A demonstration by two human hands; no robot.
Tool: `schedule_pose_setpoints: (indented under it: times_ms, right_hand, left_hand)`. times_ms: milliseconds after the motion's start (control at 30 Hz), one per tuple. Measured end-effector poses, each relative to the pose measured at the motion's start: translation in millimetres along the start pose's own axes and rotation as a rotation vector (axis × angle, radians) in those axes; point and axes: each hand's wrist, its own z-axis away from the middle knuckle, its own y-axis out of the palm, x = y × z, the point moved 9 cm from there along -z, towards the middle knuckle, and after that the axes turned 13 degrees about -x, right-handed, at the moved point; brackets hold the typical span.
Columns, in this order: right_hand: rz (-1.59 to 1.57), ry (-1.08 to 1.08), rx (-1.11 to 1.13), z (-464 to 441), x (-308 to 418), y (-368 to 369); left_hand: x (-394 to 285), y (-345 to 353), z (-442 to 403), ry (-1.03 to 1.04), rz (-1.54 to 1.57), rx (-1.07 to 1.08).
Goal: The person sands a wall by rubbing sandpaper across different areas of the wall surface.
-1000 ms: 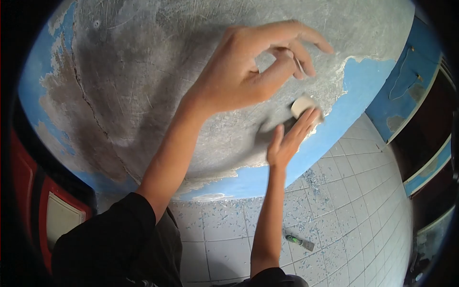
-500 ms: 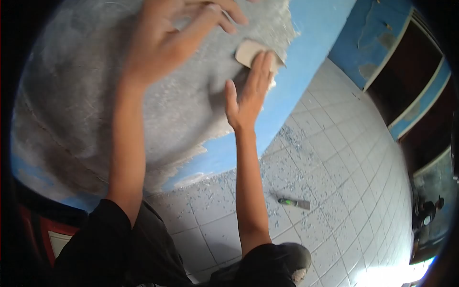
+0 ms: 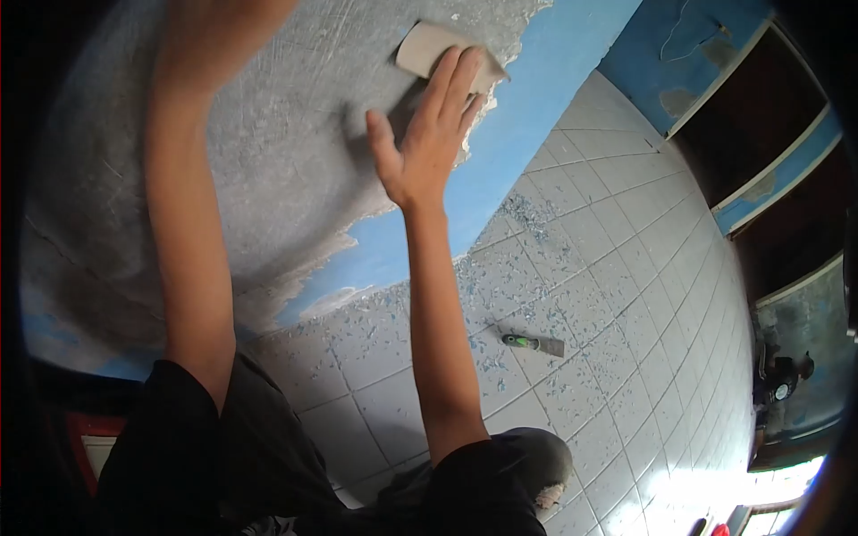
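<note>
My right hand lies against the wall with its fingers stretched out, pressing a beige piece of sandpaper to the surface. The thumb stands apart from the fingers. Under the sandpaper the wall is bare grey, beside a ragged edge of blue paint. Higher on the left, my left hand is near the wall; its fingers are cut off by the top of the view, so whatever they touch is hidden.
On the tiled floor lies a scraper with a green and dark handle, among scattered blue paint chips. Dark doorway openings are at the right. A person in dark clothing is at the far right.
My right hand and the sandpaper appear higher and further left in the view. My left hand has gone up and left, its fingers leaving the view. The camera has shifted too.
</note>
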Motion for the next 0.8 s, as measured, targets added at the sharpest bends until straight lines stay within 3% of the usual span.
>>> schedule_pose_setpoints:
  times_ms: [100,200,267,400,500,600,667,700,800]
  right_hand:
    - [-0.012,0.117,-0.042,75.3,-12.0,13.0]
    - [0.108,0.159,0.19,179.2,-26.1,33.3]
    - [0.085,0.14,0.172,170.0,-21.3,28.5]
    - [-0.007,0.109,-0.01,39.5,-5.5,4.4]
    - [0.03,0.049,0.006,-0.7,-2.1,-1.9]
    - [0.028,0.127,0.002,83.7,-12.8,11.3]
    - [0.052,0.2,0.129,167.7,-23.3,21.4]
    - [0.053,0.199,0.13,171.9,-22.1,17.9]
    - [0.086,0.179,0.18,149.2,-24.5,16.7]
  left_hand:
    - [8.0,8.7,1.9,0.024,0.039,0.036]
    - [8.4,19.5,7.4,0.076,0.108,0.124]
    - [10.1,20.0,7.4,0.055,0.172,0.124]
    - [7.8,18.6,8.6,-0.015,0.207,0.09]
    - [7.8,35.3,18.4,-0.104,0.028,0.298]
    - [35.8,59.9,51.2,-0.12,-0.037,0.397]
    - [45.3,82.9,78.7,-0.281,-0.022,0.64]
    - [45.1,85.2,86.5,-0.421,-0.084,0.768]
    - [55.5,88.6,91.2,-0.322,-0.063,0.748]
